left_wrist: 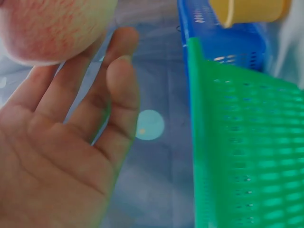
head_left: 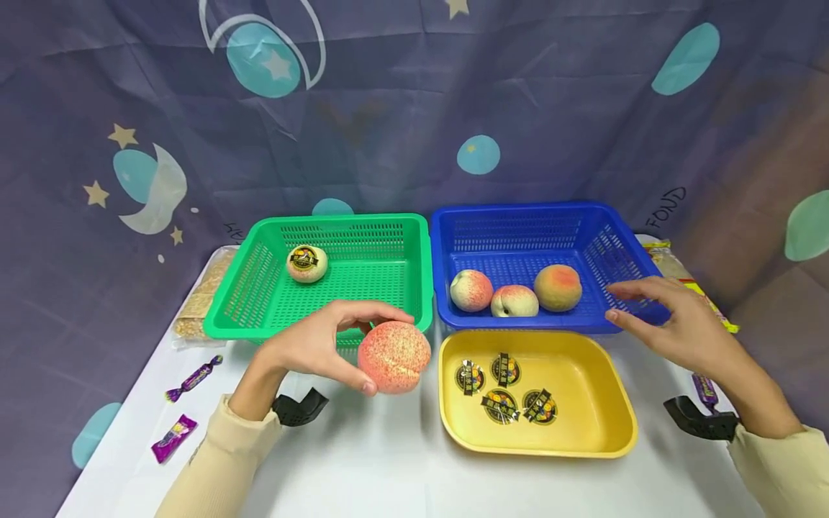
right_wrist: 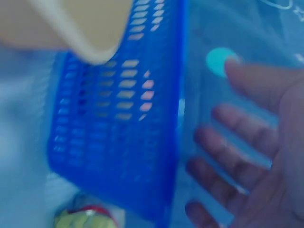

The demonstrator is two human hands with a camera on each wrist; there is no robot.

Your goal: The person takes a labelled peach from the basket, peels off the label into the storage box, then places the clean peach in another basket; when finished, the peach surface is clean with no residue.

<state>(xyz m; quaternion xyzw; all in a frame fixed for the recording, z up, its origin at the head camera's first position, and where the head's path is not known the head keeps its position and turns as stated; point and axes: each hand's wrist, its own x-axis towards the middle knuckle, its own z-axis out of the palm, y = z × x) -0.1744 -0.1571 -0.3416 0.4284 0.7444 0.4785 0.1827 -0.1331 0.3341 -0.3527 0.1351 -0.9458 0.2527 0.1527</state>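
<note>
We hold the speckled peach [head_left: 393, 357] in curled left-hand fingers [head_left: 363, 314] clear of the counter [head_left: 363, 460], while our right hand [head_left: 673, 327] hovers with relaxed, spread fingers beside the blue basket [head_left: 447, 237].

The only lettering that can be read is "FOUND", in dark capitals on the backdrop [head_left: 667, 205], slanting upward just behind the far right corner of the blue basket [head_left: 447, 302]. A few more dark marks show on the backdrop behind the far left corner of the green basket [head_left: 424, 288], but they cannot be made out. The round black-and-gold stickers [head_left: 501, 388] lying in the yellow tray [head_left: 622, 424] carry print too small to read, and so does the same kind of sticker on the ball [head_left: 306, 263] in the green basket. The purple candy wrappers [head_left: 173, 437] near the table's left edge show printing that cannot be read.
</note>
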